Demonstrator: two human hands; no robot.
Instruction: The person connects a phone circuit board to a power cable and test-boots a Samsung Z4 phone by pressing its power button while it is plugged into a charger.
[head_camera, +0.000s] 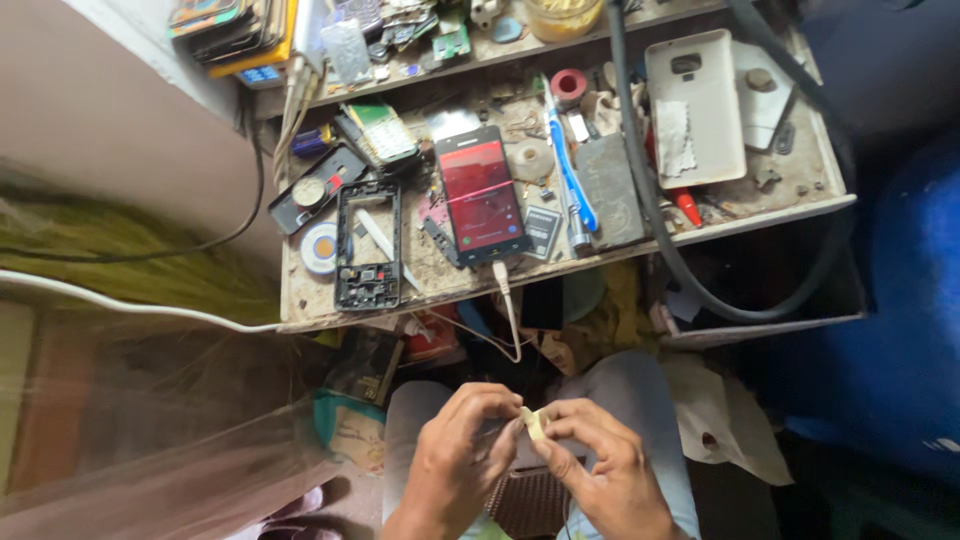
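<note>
Head view, looking down past a cluttered workbench to the lap. At the bottom centre of the frame the left hand and the right hand met fingertip to fingertip, both closed in a pinch on a small pale yellowish strip — thin, slightly curled, held just above the knees. The left thumb and forefinger gripped its left end; the right thumb and forefinger gripped its right end. What the strip was made of could not be told. Beneath the hands lay grey trousers and a dark woven patch between the wrists.

Just above the hands, a white cable hung down from the bench edge in a loop; its upper end was plugged into a smartphone with a red lit screen, lying flat at the centre of the dusty workbench. Left of the phone lay an empty black phone frame, with a white round disc just beside its left edge. Right of the phone lay a blue-and-white toothbrush, set almost upright in the frame, next to a dark grey flat slab. Farther right — toward the upper right of the frame — rested a white phone back cover, inner side up. A thick black hose curved across the bench's right half and down past its front edge. A red tape roll sat near the top centre.
</note>
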